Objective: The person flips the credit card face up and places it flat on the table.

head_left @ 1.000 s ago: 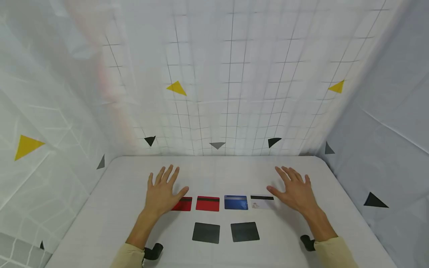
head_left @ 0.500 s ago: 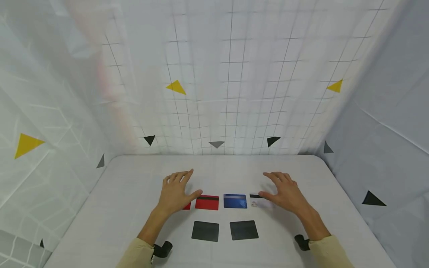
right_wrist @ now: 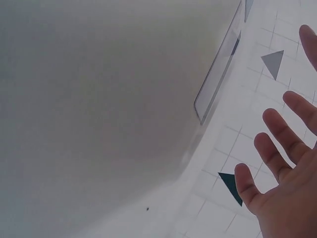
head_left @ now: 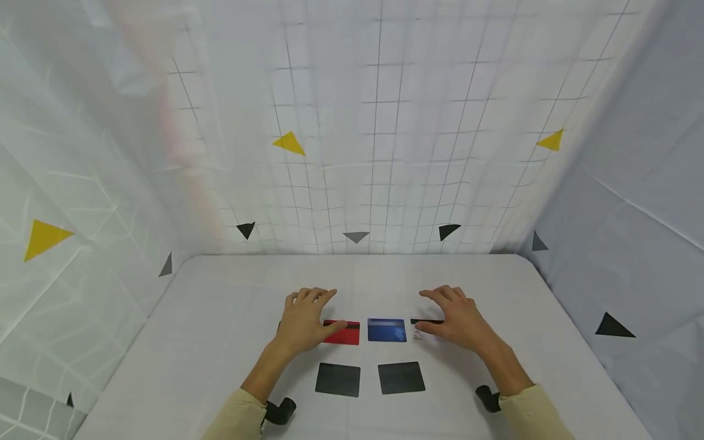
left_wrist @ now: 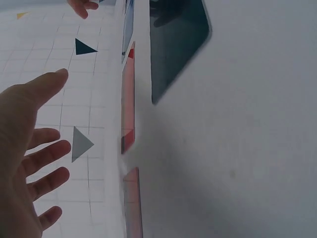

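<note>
From my station I see the left hand [head_left: 301,324] and the right hand [head_left: 459,321] held over the white worktop [head_left: 187,354], palms down. Neither grasps anything: the left fingers are spread and gently bent with the thumb out to the side, and the right fingers are spread and relaxed in much the same way.

The cards lie flat in 2 rows. In the far row, going left to right, I count the left red card [left_wrist: 132,203], the right red card [head_left: 349,336], the blue card [head_left: 387,330] and the white card [right_wrist: 218,74]. My head view loses nearly all of the left red card behind the left hand, whose thumb also crosses part of the right red card. The right thumb overlaps the white card there, below its black stripe. The blue card sits between the 2 hands, fully visible. My left wrist view shows that hand apart from the red cards.

Nearer the person, the left dark card [head_left: 338,380] and the right dark card [head_left: 401,377] lie side by side with a gap between, each slightly turned.

Pale sleeves [head_left: 533,412] and black mounts [head_left: 282,411] show at the wrists. Behind the worktop hangs a white sheet [head_left: 341,183] bearing yellow, black and grey triangles over faint grid lines.
</note>
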`<state>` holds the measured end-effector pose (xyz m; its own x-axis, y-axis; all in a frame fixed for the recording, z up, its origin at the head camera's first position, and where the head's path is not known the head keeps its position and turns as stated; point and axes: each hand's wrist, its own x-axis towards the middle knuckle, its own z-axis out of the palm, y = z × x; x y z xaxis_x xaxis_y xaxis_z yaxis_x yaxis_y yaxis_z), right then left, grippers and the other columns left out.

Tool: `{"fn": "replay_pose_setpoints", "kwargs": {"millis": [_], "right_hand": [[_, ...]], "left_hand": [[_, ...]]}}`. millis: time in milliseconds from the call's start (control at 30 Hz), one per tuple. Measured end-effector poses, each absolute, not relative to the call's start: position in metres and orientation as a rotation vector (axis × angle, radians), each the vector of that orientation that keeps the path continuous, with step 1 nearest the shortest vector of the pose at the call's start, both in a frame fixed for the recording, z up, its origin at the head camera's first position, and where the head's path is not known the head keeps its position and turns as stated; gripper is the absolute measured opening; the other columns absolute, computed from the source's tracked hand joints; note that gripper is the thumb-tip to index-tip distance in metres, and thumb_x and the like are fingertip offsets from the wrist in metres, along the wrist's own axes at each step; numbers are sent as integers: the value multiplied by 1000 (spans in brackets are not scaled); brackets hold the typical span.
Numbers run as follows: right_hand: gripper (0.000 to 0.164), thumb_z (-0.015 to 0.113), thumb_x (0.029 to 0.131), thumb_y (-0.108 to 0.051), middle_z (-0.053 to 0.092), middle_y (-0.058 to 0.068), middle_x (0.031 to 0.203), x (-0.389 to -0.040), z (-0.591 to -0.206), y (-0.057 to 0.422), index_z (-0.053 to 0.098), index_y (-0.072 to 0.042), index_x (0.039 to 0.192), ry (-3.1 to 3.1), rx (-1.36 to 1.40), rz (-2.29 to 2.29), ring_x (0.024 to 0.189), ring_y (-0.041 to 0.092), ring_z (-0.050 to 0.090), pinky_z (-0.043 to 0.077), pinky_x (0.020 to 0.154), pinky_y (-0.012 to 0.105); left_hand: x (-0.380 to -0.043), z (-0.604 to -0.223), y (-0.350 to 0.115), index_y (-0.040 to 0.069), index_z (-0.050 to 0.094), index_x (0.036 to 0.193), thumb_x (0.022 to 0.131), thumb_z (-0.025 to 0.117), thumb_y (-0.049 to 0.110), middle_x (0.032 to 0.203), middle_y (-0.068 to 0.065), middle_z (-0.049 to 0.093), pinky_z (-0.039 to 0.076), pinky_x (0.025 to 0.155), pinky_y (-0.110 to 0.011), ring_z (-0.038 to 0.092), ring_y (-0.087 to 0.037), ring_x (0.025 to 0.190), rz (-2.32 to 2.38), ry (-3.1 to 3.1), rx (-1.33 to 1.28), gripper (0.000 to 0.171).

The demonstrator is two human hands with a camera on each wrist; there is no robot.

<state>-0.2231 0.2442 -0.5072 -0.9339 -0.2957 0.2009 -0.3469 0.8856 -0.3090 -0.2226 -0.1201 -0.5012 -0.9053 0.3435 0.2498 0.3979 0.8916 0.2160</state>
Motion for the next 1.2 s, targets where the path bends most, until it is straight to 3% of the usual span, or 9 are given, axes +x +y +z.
{"fn": "replay_pose_setpoints", "kwargs": {"millis": [367,600,1200], "right_hand": [[67,83,74,-57,59,1,122,-226,-515,223,66,-23,129,-3005,529,546,120,29,48,40,94,56],[62,86,71,-55,58,-2,114,-227,-519,209,70,-27,123,-3067,520,446,115,25,50,41,96,54],[49,88,71,-48,56,-4,108,-226,-519,200,75,-24,112,-3051,611,357,106,22,49,41,87,47]], "left_hand": [[-224,-506,-96,22,66,134,82,73,59,128,1,62,35,105,-59,50,-26,123,-377,-2877,-663,64],[-225,-514,-80,23,67,132,81,73,61,126,2,62,35,103,-56,50,-25,121,-321,-2911,-736,63],[-226,-524,-53,27,71,125,80,75,58,118,3,64,37,103,-53,52,-22,117,-179,-2965,-767,55]]}}
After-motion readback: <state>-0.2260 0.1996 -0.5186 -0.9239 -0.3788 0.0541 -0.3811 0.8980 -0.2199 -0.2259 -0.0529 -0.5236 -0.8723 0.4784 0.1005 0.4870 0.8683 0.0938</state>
